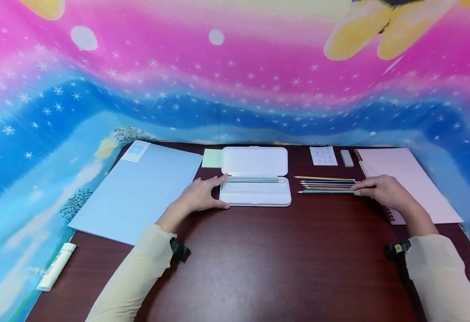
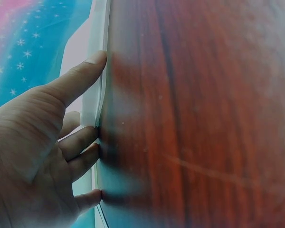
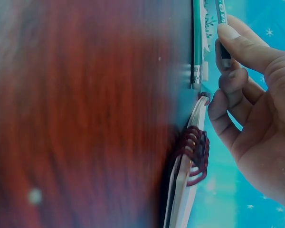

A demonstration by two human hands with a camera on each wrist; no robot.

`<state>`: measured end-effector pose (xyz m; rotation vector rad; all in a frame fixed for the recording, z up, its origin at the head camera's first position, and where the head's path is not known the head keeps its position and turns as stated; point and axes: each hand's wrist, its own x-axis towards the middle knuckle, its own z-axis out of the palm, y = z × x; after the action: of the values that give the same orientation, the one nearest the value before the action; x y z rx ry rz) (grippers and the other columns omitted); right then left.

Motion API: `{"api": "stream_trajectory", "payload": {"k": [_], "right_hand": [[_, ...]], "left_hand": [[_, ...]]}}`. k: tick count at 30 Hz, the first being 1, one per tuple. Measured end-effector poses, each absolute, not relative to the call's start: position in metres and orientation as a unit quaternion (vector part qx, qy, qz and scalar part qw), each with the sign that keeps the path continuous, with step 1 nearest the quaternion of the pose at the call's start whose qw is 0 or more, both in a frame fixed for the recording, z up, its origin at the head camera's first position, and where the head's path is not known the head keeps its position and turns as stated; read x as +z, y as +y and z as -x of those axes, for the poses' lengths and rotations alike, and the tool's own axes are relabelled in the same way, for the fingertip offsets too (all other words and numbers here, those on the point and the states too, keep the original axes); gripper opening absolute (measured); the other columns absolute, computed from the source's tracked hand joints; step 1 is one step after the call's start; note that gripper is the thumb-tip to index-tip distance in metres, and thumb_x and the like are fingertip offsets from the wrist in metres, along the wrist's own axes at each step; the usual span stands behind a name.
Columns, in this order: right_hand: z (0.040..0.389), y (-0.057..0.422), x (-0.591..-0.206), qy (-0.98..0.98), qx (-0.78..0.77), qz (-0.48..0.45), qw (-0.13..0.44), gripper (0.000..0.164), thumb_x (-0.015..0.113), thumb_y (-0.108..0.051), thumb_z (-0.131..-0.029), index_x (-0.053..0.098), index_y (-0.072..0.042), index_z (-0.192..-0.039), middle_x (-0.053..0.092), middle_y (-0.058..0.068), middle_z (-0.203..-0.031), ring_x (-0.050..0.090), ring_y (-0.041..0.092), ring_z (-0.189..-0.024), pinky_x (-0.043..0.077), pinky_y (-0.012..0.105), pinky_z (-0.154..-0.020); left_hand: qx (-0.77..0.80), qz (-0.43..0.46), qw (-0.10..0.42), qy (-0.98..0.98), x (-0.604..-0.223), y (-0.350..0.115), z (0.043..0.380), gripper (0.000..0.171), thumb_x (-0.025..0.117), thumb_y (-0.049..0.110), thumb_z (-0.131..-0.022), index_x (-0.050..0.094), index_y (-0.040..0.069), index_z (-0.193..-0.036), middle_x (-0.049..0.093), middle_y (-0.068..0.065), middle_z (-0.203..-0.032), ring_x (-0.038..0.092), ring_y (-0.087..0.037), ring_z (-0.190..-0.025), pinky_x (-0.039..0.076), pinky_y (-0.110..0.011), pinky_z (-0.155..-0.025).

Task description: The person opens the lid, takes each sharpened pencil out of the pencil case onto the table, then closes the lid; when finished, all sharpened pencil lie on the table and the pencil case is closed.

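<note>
A white pencil case (image 1: 255, 199) lies with its lid (image 1: 255, 161) raised at the back of the table, a thin pencil (image 1: 259, 181) inside along the hinge side. My left hand (image 1: 198, 194) grips the case's left end, thumb at the front edge and fingers toward the hinge. Several pencils (image 1: 323, 184) lie side by side to the right of the case, tips pointing left. Over their right ends, my right hand (image 1: 384, 190) pinches a dark-ended pencil (image 3: 223, 45) between thumb and fingers. A green pencil (image 3: 196, 42) lies on the table below that hand.
A large pale blue folder (image 1: 138, 192) lies on the left, a pink spiral notebook (image 1: 416, 188) on the right. Green sticky notes (image 1: 211, 158), a white printed card (image 1: 323, 156) and an eraser (image 1: 346, 158) line the back. A white tube-like object (image 1: 56, 267) lies at the left edge.
</note>
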<state>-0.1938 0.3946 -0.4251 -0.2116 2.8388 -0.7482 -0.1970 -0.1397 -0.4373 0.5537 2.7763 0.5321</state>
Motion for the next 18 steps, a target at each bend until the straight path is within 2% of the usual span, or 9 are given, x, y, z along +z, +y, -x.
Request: {"api": "stream_trajectory", "payload": {"k": [3, 7, 10, 14, 18], "right_hand": [[0.1942, 0.3958, -0.4263, 0.961, -0.248, 0.068, 0.100, 0.020, 0.071, -0.034, -0.095, 0.082, -0.023, -0.108, 0.076, 0.013, -0.117, 0.064, 0.035, -0.115, 0.054, 0.036, -0.085], [0.1931, 0.3978, -0.4274, 0.959, -0.256, 0.059, 0.109, 0.021, 0.072, -0.033, -0.095, 0.082, -0.021, -0.109, 0.074, 0.016, -0.121, 0.062, 0.039, -0.120, 0.053, 0.050, -0.094], [0.1925, 0.3977, -0.4277, 0.958, -0.258, 0.053, 0.111, 0.020, 0.073, -0.029, -0.095, 0.082, -0.019, -0.109, 0.073, 0.018, -0.122, 0.061, 0.040, -0.121, 0.051, 0.056, -0.097], [0.1933, 0.3953, -0.4278, 0.961, -0.248, 0.065, 0.104, 0.018, 0.073, -0.025, -0.095, 0.081, -0.017, -0.108, 0.074, 0.017, -0.119, 0.063, 0.038, -0.116, 0.052, 0.054, -0.094], [0.1951, 0.3926, -0.4288, 0.966, -0.228, 0.085, 0.088, 0.014, 0.073, -0.019, -0.094, 0.081, -0.016, -0.105, 0.075, 0.015, -0.113, 0.065, 0.033, -0.107, 0.054, 0.045, -0.086]], "left_hand": [[0.187, -0.189, 0.131, 0.955, -0.4364, -0.1402, 0.1965, 0.096, 0.077, 0.058, -0.082, 0.031, 0.028, -0.161, 0.041, -0.012, -0.161, 0.042, -0.033, -0.147, 0.023, -0.057, -0.126], [0.188, -0.189, 0.133, 0.954, -0.4359, -0.1388, 0.1969, 0.096, 0.077, 0.058, -0.082, 0.031, 0.028, -0.161, 0.040, -0.013, -0.161, 0.042, -0.032, -0.148, 0.022, -0.057, -0.126], [0.187, -0.191, 0.134, 0.954, -0.4363, -0.1387, 0.1975, 0.096, 0.077, 0.058, -0.082, 0.031, 0.028, -0.161, 0.040, -0.014, -0.161, 0.042, -0.032, -0.148, 0.022, -0.057, -0.126], [0.184, -0.192, 0.131, 0.955, -0.4364, -0.1398, 0.1979, 0.096, 0.078, 0.059, -0.082, 0.031, 0.027, -0.161, 0.041, -0.014, -0.161, 0.042, -0.031, -0.148, 0.022, -0.057, -0.126], [0.185, -0.191, 0.130, 0.955, -0.4372, -0.1406, 0.1976, 0.096, 0.077, 0.059, -0.082, 0.031, 0.028, -0.161, 0.041, -0.014, -0.160, 0.042, -0.032, -0.148, 0.023, -0.057, -0.126]]}}
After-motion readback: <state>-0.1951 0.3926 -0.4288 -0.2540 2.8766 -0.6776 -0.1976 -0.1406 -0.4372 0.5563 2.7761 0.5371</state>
